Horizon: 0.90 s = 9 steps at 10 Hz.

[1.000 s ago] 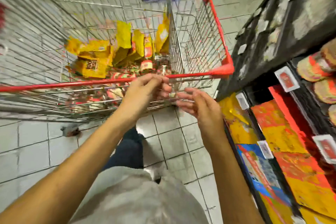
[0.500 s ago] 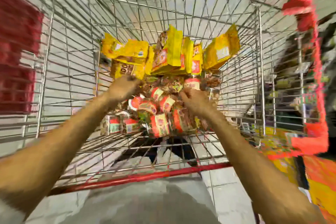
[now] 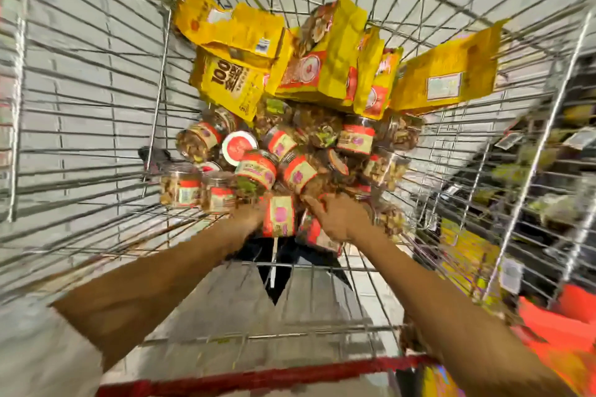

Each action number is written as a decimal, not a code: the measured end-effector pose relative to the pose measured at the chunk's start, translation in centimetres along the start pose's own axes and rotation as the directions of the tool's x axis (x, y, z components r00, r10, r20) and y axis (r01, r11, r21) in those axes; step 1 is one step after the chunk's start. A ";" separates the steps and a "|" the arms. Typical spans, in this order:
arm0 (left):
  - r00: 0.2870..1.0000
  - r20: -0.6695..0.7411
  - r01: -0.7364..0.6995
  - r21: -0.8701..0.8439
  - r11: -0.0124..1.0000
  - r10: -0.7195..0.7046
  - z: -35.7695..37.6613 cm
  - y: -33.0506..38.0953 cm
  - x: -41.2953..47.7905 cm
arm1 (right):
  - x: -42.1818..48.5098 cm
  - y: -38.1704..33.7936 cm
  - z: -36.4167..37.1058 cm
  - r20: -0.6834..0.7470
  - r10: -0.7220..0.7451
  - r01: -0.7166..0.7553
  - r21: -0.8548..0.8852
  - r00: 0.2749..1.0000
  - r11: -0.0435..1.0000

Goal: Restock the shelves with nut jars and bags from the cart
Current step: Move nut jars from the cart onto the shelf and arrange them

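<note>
Where the left hand reaches: low in the centre of the frame, the left hand (image 3: 248, 219) lies against the left side of a red-labelled jar (image 3: 279, 216). Its fingers are lost in blur, so I cannot tell whether they close on it.
Right hand: the right hand (image 3: 342, 219) is just right of that jar, back upward, fingers bent down over the jars beneath. Whether it has hold of one cannot be told.
Red-labelled jar: upright between the two hands, at the near edge of the heap.
Jar pile (image 3: 300, 167): clear nut jars with red labels, heaped at all angles in the middle of the frame on the cart's bottom. One round red lid (image 3: 238, 147) faces the camera, left of centre.
Yellow bags (image 3: 322, 68): upper centre, standing and leaning behind the jars against the far wire wall.
Cart (image 3: 96, 106): its wire walls fill the left, top and right of the frame. Its red handle bar (image 3: 258, 379) runs along the bottom edge.
Shelves (image 3: 548, 171): right edge, seen through the wire, blurred.
Tiled floor (image 3: 80, 42): pale, visible through the wire at upper left.
</note>
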<state>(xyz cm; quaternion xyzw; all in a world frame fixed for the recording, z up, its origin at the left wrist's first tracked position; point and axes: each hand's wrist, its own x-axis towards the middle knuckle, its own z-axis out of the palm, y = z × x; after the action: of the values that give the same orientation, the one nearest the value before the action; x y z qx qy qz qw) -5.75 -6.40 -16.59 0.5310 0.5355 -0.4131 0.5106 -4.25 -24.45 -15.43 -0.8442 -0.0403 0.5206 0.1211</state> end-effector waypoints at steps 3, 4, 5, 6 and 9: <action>0.984 -0.030 -0.164 0.231 0.959 0.175 3.6 -0.6 -0.6 | -0.2 3.6 -2.2 -0.058 0.028 -0.015 0.203 0.998 0.979; 0.960 -0.168 -0.200 0.151 0.968 0.225 4.4 0.6 -0.6 | -0.4 5.3 -4.5 -0.048 0.234 -0.161 0.594 0.971 0.789; 0.950 -0.014 -0.308 0.088 0.947 0.311 2.5 4.1 -0.9 | -0.9 4.7 -7.3 -0.056 0.385 -0.120 0.900 0.921 0.418; 0.909 0.074 -0.414 0.069 0.908 0.409 1.1 7.6 -1.9 | -2.3 3.5 -9.5 -0.041 0.375 0.007 0.996 0.926 0.091; 0.491 0.597 -0.674 -0.201 0.711 0.634 1.5 16.3 -14.5 | -12.5 0.2 -11.9 -0.301 0.195 0.358 0.762 0.934 -0.540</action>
<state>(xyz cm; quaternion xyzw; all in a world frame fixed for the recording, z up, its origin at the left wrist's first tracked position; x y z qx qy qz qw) 9.29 -8.46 -0.89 0.5390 0.0787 -0.3556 0.7595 0.59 -28.97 0.51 -0.3554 0.3794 0.1262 0.8449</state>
